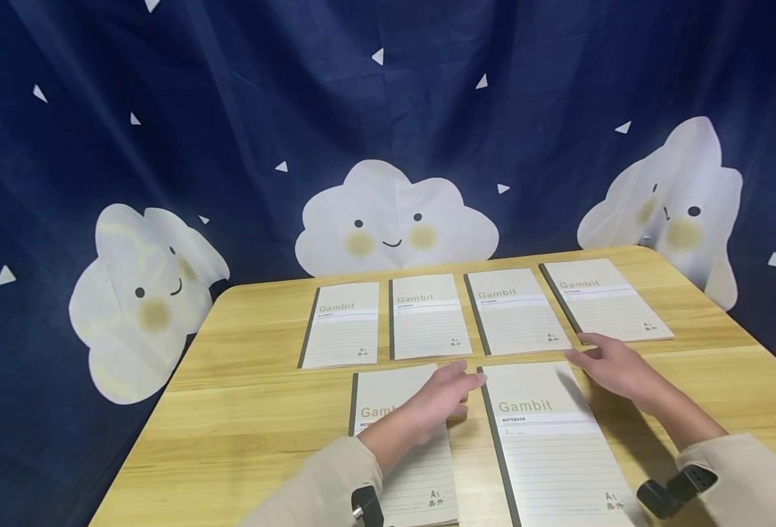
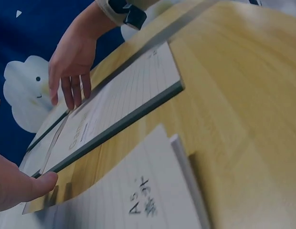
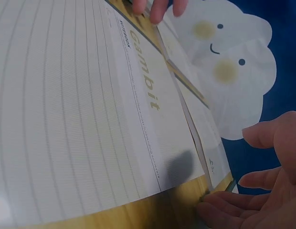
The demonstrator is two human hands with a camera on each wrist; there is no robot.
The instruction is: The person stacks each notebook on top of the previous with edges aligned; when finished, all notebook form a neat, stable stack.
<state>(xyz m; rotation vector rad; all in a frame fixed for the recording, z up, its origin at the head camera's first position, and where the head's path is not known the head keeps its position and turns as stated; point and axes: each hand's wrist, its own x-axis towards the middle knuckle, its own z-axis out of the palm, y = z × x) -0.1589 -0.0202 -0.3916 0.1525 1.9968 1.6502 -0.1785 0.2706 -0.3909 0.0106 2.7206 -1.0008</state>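
Note:
In the head view, my left hand (image 1: 442, 401) reaches over the front left notebook (image 1: 421, 483), its fingertips right at the top left corner of the front right notebook (image 1: 553, 446). That notebook is pale, ruled, dark along the spine and printed "Gambit". The left wrist view shows my left thumb (image 2: 40, 185) at its spine corner. On the other side, my right hand (image 1: 615, 368) hovers by its top right corner, fingers spread and loosely bent. Nothing lies between the fingers of my right hand (image 3: 267, 191) in the right wrist view.
Behind the front pair, several matching notebooks stand in a row, from the far left notebook (image 1: 340, 333) to the far right notebook (image 1: 608, 304). All lie flat on the wooden table (image 1: 230, 417). A dark blue curtain (image 1: 263, 88) with cloud faces hangs beyond the table edge.

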